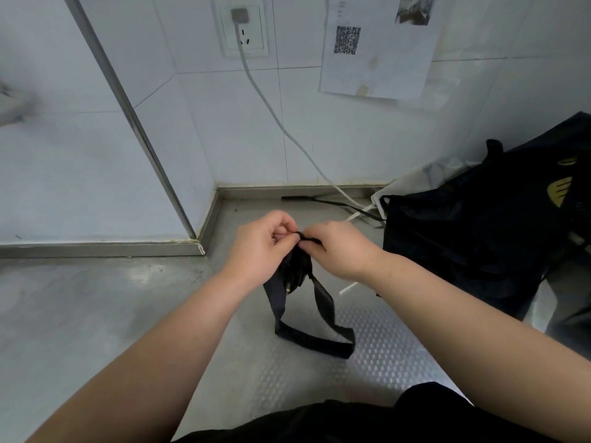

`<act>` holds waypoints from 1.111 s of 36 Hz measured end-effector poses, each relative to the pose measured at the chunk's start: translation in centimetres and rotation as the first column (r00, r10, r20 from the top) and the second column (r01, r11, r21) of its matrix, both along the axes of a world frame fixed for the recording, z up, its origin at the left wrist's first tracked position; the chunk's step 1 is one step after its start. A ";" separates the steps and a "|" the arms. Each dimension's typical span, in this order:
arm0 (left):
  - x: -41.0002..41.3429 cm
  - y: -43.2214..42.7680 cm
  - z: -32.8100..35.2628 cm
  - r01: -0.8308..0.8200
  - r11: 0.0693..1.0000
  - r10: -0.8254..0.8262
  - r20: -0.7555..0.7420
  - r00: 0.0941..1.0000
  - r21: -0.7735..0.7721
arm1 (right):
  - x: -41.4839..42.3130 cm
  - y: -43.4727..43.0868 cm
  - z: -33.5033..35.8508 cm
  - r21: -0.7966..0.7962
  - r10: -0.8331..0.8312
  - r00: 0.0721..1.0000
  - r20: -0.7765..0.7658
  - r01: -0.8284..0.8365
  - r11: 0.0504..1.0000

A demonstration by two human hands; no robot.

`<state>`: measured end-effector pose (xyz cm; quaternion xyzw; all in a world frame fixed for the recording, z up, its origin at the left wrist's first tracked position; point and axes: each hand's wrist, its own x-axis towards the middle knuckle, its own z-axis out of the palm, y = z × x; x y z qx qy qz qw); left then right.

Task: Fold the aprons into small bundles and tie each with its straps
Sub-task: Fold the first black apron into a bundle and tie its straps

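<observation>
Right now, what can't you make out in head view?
Head view:
- Whether the strap is knotted: left hand and right hand cover the bundle top.
- Black pile: cut off at right edge.
- Paper text: too small.
- Thing at left edge: blurred.

We are looking at a white tiled wall [367, 139] rising behind a stainless steel counter [96, 314]; a white cable [271, 111] is hanging from a wall socket [244, 30], left of a QR-code notice [377, 46].

Left grip [259, 247], right grip [339, 251], forearms [153, 346] bare; black clothing [367, 417] at bottom edge.
</observation>
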<state>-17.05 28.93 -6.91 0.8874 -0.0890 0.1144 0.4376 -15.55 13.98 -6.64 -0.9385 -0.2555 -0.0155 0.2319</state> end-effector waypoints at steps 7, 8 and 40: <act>0.2 0.1 -0.9 -0.018 0.999 0.011 0.137 0.991 0.046 | 0.3 0.7 0.6 0.479 -0.025 0.846 -0.532 0.325 0.816; 0.1 0.1 -1.1 -0.018 0.997 0.006 0.162 0.987 0.074 | 0.3 0.8 0.6 0.544 0.046 0.788 -0.614 0.380 0.748; 0.4 2.5 -1.1 0.009 0.992 -0.003 -0.042 0.999 0.128 | 0.5 -0.1 -0.3 0.454 -0.141 0.920 -0.366 0.308 0.836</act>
